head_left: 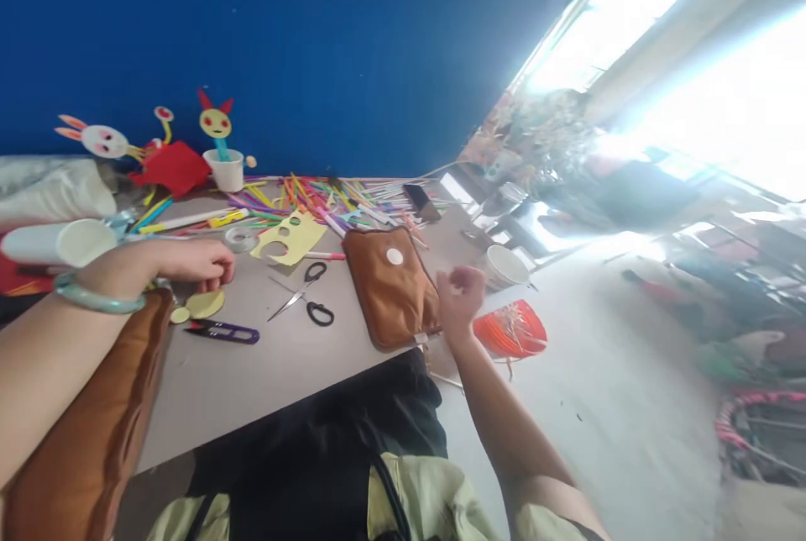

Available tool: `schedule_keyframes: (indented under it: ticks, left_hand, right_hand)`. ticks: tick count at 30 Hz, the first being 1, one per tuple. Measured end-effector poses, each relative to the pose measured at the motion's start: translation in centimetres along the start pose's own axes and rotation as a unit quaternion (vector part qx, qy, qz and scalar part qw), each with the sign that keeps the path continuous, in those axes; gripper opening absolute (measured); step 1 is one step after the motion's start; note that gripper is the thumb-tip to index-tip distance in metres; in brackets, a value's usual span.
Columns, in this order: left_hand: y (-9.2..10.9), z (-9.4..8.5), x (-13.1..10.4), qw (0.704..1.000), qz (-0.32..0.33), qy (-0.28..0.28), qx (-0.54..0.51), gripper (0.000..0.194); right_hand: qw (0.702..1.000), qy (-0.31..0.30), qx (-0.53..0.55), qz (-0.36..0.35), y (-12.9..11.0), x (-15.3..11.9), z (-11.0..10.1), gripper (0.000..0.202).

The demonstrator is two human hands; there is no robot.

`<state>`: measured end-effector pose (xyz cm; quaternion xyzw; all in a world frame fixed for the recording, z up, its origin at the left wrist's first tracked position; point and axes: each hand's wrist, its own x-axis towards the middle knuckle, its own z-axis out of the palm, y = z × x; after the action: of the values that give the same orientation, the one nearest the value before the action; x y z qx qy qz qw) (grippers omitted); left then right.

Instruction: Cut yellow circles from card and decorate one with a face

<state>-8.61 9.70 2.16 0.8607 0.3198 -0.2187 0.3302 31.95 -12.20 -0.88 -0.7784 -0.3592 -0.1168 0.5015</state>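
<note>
My left hand, a bracelet at its wrist, hovers over the left of the table with curled fingers; what they hold, if anything, is hidden. Just below it lie yellow paper circles and dark purple thread snips. Open scissors with black handles rest to the right. A brown padded pouch with a white round spot lies flat at the table's right part. Beside its right edge is my right hand, fingers curled in; their contents cannot be made out.
Yellow paper with round holes lies before a heap of coloured sticks. Behind stand a white cup with a paper figure and a rabbit-faced figure. A phone and a paper cup sit right; an orange-red container is lower.
</note>
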Motion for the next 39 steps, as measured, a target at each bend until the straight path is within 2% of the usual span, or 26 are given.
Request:
schedule_keyframes:
  ticks: [2,4,7,10,13,17,23,29,39]
  left_hand:
    - [0.2,0.0,0.0,1.000,-0.024,-0.001,-0.008,0.020]
    - [0.6,-0.1,-0.2,0.997,-0.059,-0.002,-0.047,0.018]
    - [1.2,-0.1,-0.5,0.993,-0.069,-0.010,-0.091,0.019]
    - [1.3,-0.1,-0.5,0.993,-0.072,-0.013,-0.090,0.021]
    - [1.0,0.0,-0.2,0.994,-0.070,-0.020,-0.083,0.022]
    - [0.6,0.1,0.1,0.994,-0.078,-0.028,-0.065,0.025]
    - [0.9,-0.1,-0.1,0.993,-0.090,-0.027,-0.070,0.025]
    - [1.7,0.1,-0.7,0.993,-0.089,0.010,-0.078,0.034]
    - [1.7,0.2,-0.7,0.994,-0.079,0.004,-0.072,0.034]
  right_hand:
    - [0.995,0.075,-0.019,0.057,3.9,2.5,-1.3,0.039]
    - [0.987,0.111,-0.027,0.109,7.0,4.8,-2.8,0.052]
    - [0.979,0.098,-0.027,0.179,10.0,7.3,-4.4,0.075]
    - [0.977,0.057,-0.024,0.207,11.4,8.9,-4.9,0.101]
    - [0.977,0.033,-0.019,0.209,12.0,9.9,-4.5,0.117]
    - [0.975,0.032,-0.009,0.221,12.1,10.6,-3.7,0.130]
    - [0.980,0.050,0.018,0.194,12.4,10.7,-3.5,0.135]
    - [0.982,0.047,0.032,0.178,13.3,11.0,-3.6,0.135]
    - [0.983,0.046,0.022,0.175,13.9,11.1,-3.6,0.130]
